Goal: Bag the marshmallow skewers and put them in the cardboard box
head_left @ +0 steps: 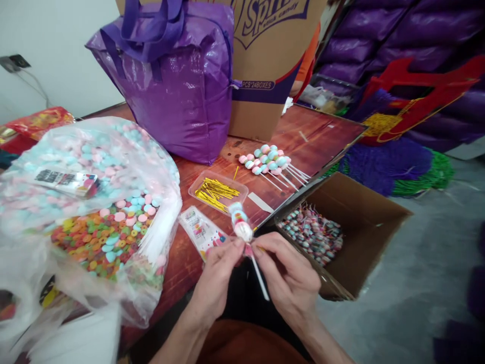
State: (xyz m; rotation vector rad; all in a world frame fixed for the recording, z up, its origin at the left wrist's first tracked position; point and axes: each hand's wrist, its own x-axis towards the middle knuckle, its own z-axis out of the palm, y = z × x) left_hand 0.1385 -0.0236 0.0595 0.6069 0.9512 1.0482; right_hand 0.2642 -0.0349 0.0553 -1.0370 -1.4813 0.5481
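Note:
Between my hands is a candy stick in a clear wrapper, its white stick pointing down toward me. My left hand pinches the gathered wrapper just under the candies. On the other side, my right hand has its thumb and forefinger closed at the same spot, with a bit of gold tie showing there. Gold twist ties lie in a clear plastic tray beyond my hands. Printed wrappers rest left of the candy. Several unwrapped candy sticks lie farther back on the table.
A large clear bag of candies covers the left side. A purple bag and a cardboard box stand behind. At the right, an open carton holds wrapped candy sticks. Someone's orange sleeve shows behind the box.

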